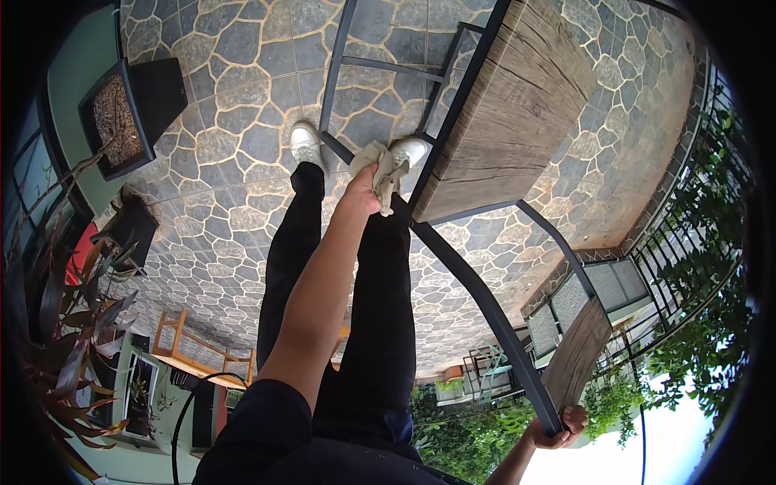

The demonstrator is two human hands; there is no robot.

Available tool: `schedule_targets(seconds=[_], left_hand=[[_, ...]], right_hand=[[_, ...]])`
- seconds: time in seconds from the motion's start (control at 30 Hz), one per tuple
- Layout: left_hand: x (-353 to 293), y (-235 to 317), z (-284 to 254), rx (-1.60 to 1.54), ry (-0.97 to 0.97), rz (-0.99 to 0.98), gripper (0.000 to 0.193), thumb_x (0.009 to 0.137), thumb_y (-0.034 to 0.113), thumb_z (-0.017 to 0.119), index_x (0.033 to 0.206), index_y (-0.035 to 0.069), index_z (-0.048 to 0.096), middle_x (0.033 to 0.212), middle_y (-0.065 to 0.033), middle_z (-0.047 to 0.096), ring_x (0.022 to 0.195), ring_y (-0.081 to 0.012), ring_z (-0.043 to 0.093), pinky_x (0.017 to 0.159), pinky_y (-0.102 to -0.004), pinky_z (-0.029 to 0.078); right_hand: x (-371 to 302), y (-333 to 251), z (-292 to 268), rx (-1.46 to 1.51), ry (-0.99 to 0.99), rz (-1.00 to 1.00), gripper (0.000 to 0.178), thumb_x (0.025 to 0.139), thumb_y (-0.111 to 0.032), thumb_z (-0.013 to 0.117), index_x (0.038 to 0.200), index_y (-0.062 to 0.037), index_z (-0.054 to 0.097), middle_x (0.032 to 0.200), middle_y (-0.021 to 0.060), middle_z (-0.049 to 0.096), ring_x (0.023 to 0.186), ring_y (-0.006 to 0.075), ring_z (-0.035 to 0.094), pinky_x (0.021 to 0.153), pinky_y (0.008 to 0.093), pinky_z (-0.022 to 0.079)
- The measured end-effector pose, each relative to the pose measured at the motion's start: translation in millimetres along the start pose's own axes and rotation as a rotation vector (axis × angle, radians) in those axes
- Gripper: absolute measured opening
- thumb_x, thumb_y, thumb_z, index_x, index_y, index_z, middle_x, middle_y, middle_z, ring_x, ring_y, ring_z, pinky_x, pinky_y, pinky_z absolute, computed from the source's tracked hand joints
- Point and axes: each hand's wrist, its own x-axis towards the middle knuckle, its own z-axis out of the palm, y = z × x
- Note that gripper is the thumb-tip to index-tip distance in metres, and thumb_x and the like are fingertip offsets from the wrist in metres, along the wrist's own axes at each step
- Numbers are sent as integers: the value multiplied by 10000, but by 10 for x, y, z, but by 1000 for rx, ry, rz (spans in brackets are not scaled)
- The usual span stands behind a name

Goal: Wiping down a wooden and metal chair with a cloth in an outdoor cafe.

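A chair with a dark metal frame [478, 293] leans beside my legs. Its wooden seat [509, 113] shows cracked grain, and a wooden backrest slat [575, 352] joins the frame at the lower right. My left hand [365, 192] is closed on a crumpled beige cloth [383, 170], level with a lower bar of the frame near my shoes. The cloth hides whether it touches that bar. At the top end of the backrest, my right hand [559, 428] wraps its fingers round the frame's corner.
The ground is stone-patterned tile [242, 97]. To the left stand a dark square planter [153, 113] and a plant with long reddish leaves [73, 347]. A wooden bench-like frame [182, 360] is at the lower left; a metal railing [671, 279] and greenery line the right.
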Motion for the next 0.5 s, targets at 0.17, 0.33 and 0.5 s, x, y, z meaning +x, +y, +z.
schedule_targets(seconds=[0.17,0.33,0.5], left_hand=[[159,219,-18,55,-11,32,229,925,192,471,1080,52,562,985,-87,626,838,-222,635,688,-354,549],[523,519,-183,14,104,90,228,910,198,513,1076,57,576,1020,-88,628,884,-251,625,733,-402,543],[937,857,-421,-22,-55,35,208,908,184,516,1076,77,575,983,-75,641,845,-236,639,711,-389,552]], right_hand=[[28,-66,-7,-33,-39,-31,267,716,-297,413,670,-34,412,651,112,416,662,229,399,620,374,328],[-9,-96,-82,37,-65,-39,268,714,-301,419,682,-35,422,661,88,387,695,225,391,656,382,319],[-14,-144,-81,-99,-27,1,277,728,-334,399,688,-60,402,671,69,348,695,213,365,668,374,310]])
